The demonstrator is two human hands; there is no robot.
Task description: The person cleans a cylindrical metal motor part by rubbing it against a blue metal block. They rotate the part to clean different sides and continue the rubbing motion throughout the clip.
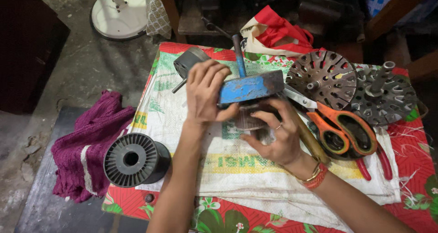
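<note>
Left hand gripped blue metal tool at tabletop centre; right hand cupped dark round part beneath it; orange scissors just right; black spool near left.

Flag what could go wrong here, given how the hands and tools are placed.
The left hand presses the blue metal block while the right hand cups the dark round part beneath: a slip could pinch fingers. The orange scissors lie beside the right wrist and may snag it. The black spool near the table edge might roll off.
</note>
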